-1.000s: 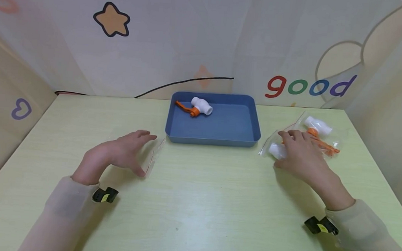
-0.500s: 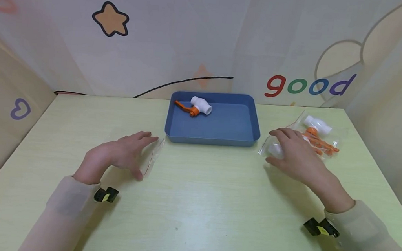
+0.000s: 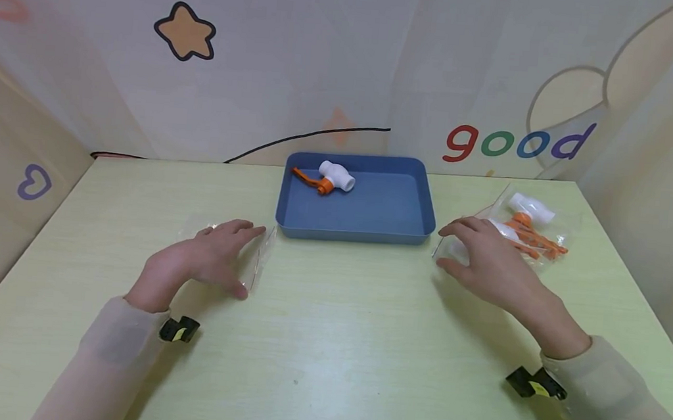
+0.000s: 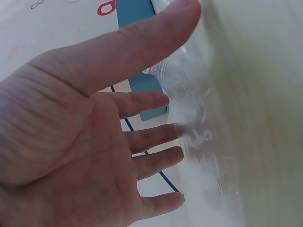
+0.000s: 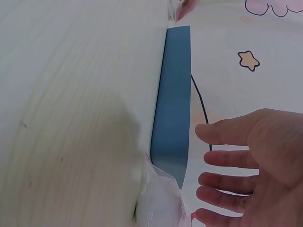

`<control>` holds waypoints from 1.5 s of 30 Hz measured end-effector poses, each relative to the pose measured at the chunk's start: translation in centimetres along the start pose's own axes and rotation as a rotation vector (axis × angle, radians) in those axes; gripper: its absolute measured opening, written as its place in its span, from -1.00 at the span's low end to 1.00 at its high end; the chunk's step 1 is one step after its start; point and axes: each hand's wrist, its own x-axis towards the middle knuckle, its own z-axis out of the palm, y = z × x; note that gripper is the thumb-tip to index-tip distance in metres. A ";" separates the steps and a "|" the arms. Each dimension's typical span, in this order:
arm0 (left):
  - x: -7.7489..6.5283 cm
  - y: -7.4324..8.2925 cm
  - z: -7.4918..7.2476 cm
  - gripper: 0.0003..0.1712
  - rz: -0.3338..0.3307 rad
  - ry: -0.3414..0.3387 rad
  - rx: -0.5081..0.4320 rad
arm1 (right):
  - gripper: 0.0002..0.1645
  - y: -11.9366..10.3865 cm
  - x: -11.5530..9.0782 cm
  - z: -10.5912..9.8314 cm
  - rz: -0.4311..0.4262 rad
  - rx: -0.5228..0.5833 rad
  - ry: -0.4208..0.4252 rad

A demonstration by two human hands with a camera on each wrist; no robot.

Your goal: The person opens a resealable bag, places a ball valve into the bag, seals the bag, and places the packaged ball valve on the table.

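My left hand (image 3: 211, 258), fingers spread and relaxed, is over a clear zip bag (image 3: 263, 257) on the left of the table. In the left wrist view the palm faces the crinkled bag (image 4: 199, 123), with fingertips right at its plastic. My right hand (image 3: 492, 265) hovers with loose fingers over the near side of another clear zip bag (image 3: 444, 245). White ball valves (image 3: 531, 209) with orange handles (image 3: 538, 240) lie inside this bag, partly hidden by the hand. In the right wrist view no item is between thumb and fingers.
At the back middle stands a shallow blue tray (image 3: 355, 236), between the two bags. One white ball valve (image 3: 337, 176) with an orange handle lies in its left part. Behind the table (image 3: 325, 354) hangs a printed curtain (image 3: 300, 69).
My right hand has shifted left across the bag, exposing more of the valves and orange handles. The left hand has barely moved, its thumb shifting slightly over the bag's edge.
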 end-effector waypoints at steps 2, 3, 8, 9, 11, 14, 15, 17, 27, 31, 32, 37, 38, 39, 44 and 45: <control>0.1 0.1 0.1 0.27 -0.004 0.012 0.017 | -0.52 0.0 0.0 0.1 -0.009 0.002 0.003; 0.1 0.1 0.2 0.27 -0.009 0.015 0.021 | -0.53 0.0 0.0 0.1 -0.011 0.003 0.001; 0.1 0.2 0.4 0.33 -0.022 0.040 0.023 | -0.56 -0.1 0.0 0.2 -0.032 0.005 0.004; 0.2 0.2 0.5 0.34 -0.022 0.047 0.022 | -0.56 -0.2 -0.1 0.2 -0.033 0.006 0.003; 0.2 0.2 0.6 0.37 -0.017 0.062 0.024 | -0.57 -0.3 -0.1 0.2 -0.038 0.008 0.003; 0.2 0.3 0.7 0.40 -0.012 0.075 0.035 | -0.57 -0.4 -0.1 0.2 -0.038 0.009 0.000; 0.3 0.3 0.7 0.40 -0.012 0.075 0.038 | -0.57 -0.4 -0.1 0.2 -0.038 0.009 -0.001; 0.3 0.4 0.7 0.41 -0.022 0.070 0.047 | -0.56 -0.5 -0.1 0.2 -0.034 0.010 -0.006; 0.2 0.8 0.9 0.28 0.009 0.091 0.022 | -0.58 -0.5 -0.2 0.4 -0.041 0.005 -0.010; 0.0 0.8 1.1 0.22 0.045 0.113 0.017 | -0.58 -0.6 -0.2 0.4 -0.046 0.005 -0.012; 0.0 0.8 1.2 0.20 0.052 0.118 0.012 | -0.58 -0.7 -0.3 0.4 -0.049 0.007 -0.012; -0.1 0.8 1.2 0.16 0.080 0.127 -0.004 | -0.57 -1.0 -0.2 0.5 -0.049 0.011 -0.022; -0.1 0.9 1.2 0.15 0.086 0.126 -0.007 | -0.57 -1.0 -0.2 0.6 -0.052 0.014 -0.023; 0.0 0.9 1.2 0.15 0.092 0.123 -0.009 | -0.57 -1.1 -0.2 0.6 -0.053 0.015 -0.027; -0.1 1.4 1.3 0.13 0.122 0.115 -0.023 | -0.58 -1.6 -0.2 0.8 -0.067 0.025 -0.043; -0.1 1.5 1.2 0.12 0.124 0.112 -0.029 | -0.59 -1.7 -0.2 0.8 -0.068 0.024 -0.047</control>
